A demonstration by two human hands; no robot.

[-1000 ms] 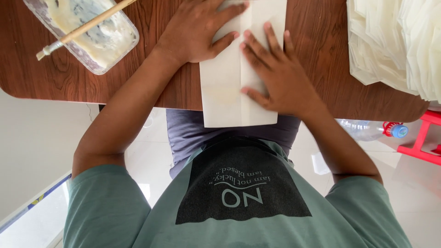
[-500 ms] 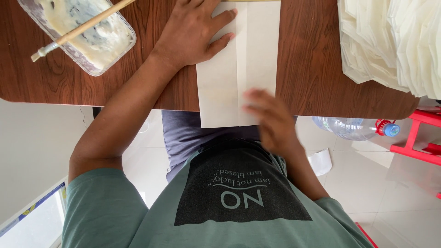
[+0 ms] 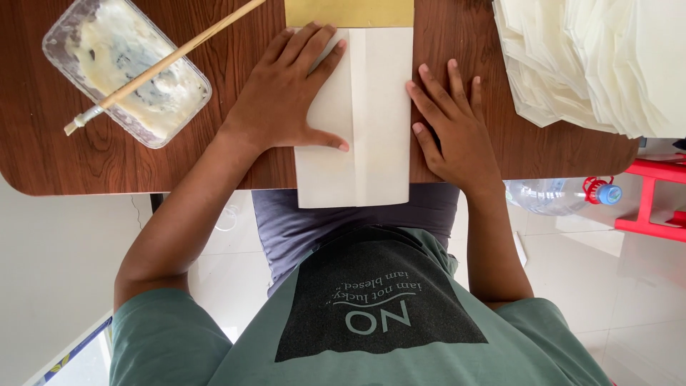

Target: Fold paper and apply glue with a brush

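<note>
A white folded sheet of paper (image 3: pixel 375 121) lies on the brown wooden table (image 3: pixel 236 168), with its near end hanging over the table's front edge. A lengthwise crease runs down its middle. My left hand (image 3: pixel 286 100) presses flat on the sheet's left half, fingers spread and thumb pointing toward the crease. My right hand (image 3: pixel 457 132) lies flat on the table at the sheet's right edge, fingertips touching that edge. A gold-coloured sheet (image 3: pixel 350 13) pokes out from under the white one at the far end.
A clear plastic tub of whitish paste (image 3: pixel 114 50) stands at the far left with a wooden-handled brush (image 3: pixel 168 61) resting across it. A pile of white paper pieces (image 3: pixel 600 57) fills the far right. On the floor are a plastic bottle (image 3: pixel 557 194) and a red frame (image 3: pixel 657 204).
My right hand left the top of the sheet, drew back toward my body, and now rests flat beside the sheet's right edge. My left hand has stayed on the sheet.
</note>
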